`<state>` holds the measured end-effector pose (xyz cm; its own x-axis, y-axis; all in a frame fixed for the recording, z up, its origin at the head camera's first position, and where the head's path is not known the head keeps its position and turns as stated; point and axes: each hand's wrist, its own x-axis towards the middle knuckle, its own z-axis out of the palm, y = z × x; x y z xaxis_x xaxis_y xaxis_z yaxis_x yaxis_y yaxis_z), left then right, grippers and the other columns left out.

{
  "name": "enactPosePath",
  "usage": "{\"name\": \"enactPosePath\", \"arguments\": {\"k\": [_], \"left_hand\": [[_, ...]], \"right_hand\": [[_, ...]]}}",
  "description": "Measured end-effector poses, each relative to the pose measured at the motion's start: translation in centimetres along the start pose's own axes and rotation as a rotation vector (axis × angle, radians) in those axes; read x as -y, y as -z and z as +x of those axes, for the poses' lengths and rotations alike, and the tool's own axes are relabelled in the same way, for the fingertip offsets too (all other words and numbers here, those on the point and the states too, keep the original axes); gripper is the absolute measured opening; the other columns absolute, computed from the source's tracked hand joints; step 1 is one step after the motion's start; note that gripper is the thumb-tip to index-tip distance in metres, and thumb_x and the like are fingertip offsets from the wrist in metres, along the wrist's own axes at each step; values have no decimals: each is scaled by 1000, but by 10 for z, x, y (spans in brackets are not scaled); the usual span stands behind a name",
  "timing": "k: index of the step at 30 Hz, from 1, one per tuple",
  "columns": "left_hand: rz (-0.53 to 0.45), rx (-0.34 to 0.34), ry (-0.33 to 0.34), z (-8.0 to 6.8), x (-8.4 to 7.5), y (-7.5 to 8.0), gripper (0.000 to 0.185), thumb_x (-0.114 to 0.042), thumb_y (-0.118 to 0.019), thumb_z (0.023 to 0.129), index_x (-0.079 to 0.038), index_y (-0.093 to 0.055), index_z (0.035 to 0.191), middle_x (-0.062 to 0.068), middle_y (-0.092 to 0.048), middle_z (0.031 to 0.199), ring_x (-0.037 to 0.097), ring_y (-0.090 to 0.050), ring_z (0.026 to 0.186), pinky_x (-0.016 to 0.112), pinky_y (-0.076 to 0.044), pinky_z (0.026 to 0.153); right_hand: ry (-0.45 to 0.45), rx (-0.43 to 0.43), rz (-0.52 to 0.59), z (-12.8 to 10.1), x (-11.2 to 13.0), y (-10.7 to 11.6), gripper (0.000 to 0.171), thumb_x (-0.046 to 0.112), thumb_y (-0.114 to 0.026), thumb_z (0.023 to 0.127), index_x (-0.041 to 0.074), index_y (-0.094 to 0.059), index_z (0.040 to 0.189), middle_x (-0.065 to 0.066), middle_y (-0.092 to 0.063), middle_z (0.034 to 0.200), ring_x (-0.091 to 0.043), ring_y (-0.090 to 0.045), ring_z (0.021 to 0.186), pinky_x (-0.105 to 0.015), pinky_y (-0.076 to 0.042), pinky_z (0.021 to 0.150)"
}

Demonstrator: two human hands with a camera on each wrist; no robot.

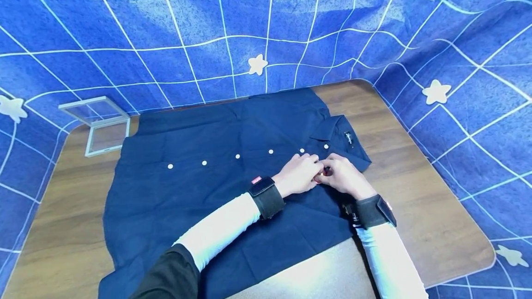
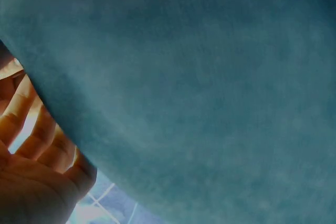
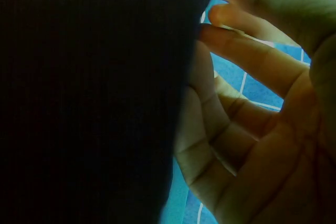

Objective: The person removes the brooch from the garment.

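shirt: navy, spread flat on the wooden table, collar to the right, row of white buttons along its placket | left hand — fingers pinching the placket just below the collar | right hand — pinching the same spot, touching the left | clear frame: far left

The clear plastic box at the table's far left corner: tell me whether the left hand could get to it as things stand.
Probably yes. The clear plastic box stands alone on the wooden table, with only the flat dark navy button shirt between. But the left hand is busy, pinching the shirt's edge beside the right hand.
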<state>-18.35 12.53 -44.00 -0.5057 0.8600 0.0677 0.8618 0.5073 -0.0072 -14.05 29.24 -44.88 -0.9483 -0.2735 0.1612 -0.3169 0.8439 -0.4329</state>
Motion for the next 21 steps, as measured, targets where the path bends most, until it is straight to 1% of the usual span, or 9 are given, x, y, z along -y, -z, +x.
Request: {"name": "enactPosePath", "arguments": {"k": [4, 9, 14, 16, 18, 21], "left_hand": [[-29, 41, -5, 0, 4, -2, 25, -32, -73, 87, -19, -68, 108, -1, -63, 103, 18, -62, 94, 31, -53, 80], [-82, 59, -13, -4, 6, 1, 30, -24, -71, 88, -15, -67, 116, 3, -64, 107, 20, -62, 93, 28, -54, 79], [-99, 62, 38, -6, 5, 4, 31, -19, -68, 89, -15, -66, 120, 3, -64, 110, 19, -62, 94, 28, -56, 78], [-82, 54, 59, -6, 3, 4, 33, -20, -69, 89, -16, -65, 122, 2, -64, 110, 19, -62, 94, 28, -57, 77], [-58, 49, 80, -7, 1, 2, 36, -22, -69, 88, -18, -65, 123, 2, -63, 110, 19, -63, 93, 29, -58, 74], [-32, 31, 108, -9, -3, -1, 35, -25, -68, 89, -21, -64, 124, 2, -64, 106, 17, -65, 89, 29, -58, 69]], "right_hand": [[-12, 23, -2, 2, 4, 1, 22, 21, -81, 79, 4, -73, 91, -8, -59, 84, -17, -55, 71, -29, -45, 64], [-20, 54, -18, 2, 8, 0, 24, 22, -80, 79, 4, -73, 93, -8, -59, 88, -16, -55, 72, -29, -46, 65], [-4, 112, -41, 8, 11, 6, 31, 24, -83, 77, 3, -72, 97, -7, -59, 90, -14, -53, 72, -28, -45, 64], [10, 140, -57, 10, 13, 10, 33, 24, -84, 75, 2, -71, 98, -7, -60, 91, -13, -53, 72, -27, -46, 64], [30, 166, -68, 12, 14, 13, 32, 22, -84, 75, 2, -70, 96, -7, -60, 89, -13, -53, 72, -27, -46, 64], [51, 209, -77, 17, 15, 16, 29, 20, -83, 74, 4, -68, 93, -5, -61, 85, -14, -53, 74, -29, -46, 66]]}}
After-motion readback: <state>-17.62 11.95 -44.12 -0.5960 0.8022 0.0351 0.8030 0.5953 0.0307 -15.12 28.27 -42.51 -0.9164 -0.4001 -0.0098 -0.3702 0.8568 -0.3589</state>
